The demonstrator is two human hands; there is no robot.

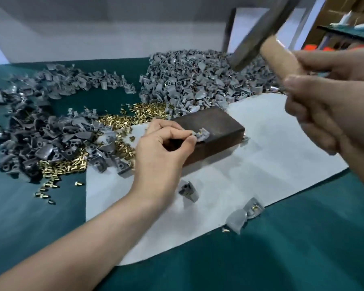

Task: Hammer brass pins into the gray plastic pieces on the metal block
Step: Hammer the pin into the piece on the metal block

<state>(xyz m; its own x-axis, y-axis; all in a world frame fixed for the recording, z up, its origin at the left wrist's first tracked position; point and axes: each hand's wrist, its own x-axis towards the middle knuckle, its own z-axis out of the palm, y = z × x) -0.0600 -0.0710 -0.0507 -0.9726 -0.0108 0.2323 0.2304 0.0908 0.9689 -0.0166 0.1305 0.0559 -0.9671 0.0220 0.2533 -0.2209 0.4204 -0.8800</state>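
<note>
A gray piece [202, 134] is pinched by the left grip [166, 143] at the left edge of the block [216, 127]. The hammer [263, 34] is held tight in the right grip [328, 106], up high and right of the piece, so a blow down and left is needed.

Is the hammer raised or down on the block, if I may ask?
Raised: the hammer, in the right hand, hangs high above the metal block.

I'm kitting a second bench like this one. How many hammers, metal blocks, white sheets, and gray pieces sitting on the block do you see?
hammer: 1
metal block: 1
white sheet: 1
gray plastic piece on the block: 1
Total: 4
</note>
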